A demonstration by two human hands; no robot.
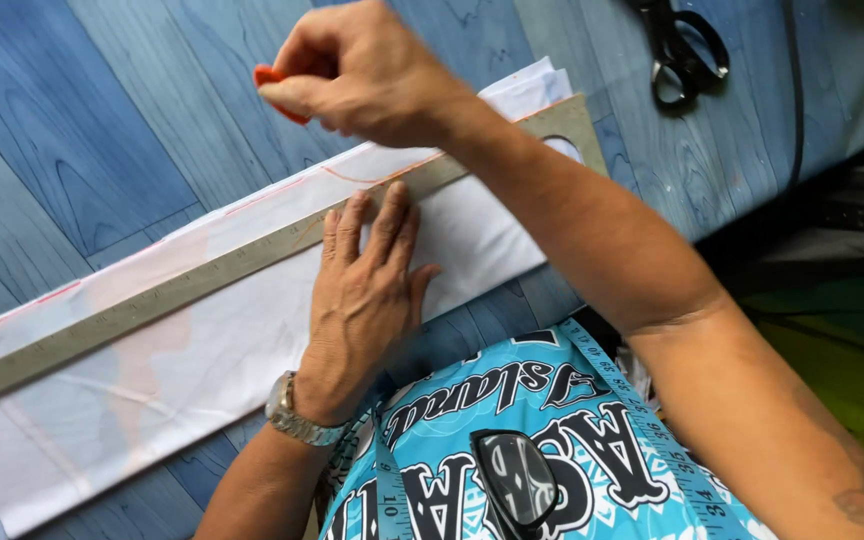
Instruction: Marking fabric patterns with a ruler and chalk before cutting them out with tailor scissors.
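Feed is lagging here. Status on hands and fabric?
Left hand flat on ruler, pinning white fabric. Right hand pinching orange chalk at the marked line. Scissors lie apart.

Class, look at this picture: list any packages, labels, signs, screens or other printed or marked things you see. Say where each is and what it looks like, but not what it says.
No packages, signs or screens.
Ruler: long, grey, with scale marks, lying slantwise on white cloth, pressed by the left hand.
Measuring tape: pale blue strip with dark marks, hanging over the shirt.
Shirt: bright blue with large black-and-white lettering, bottom centre.
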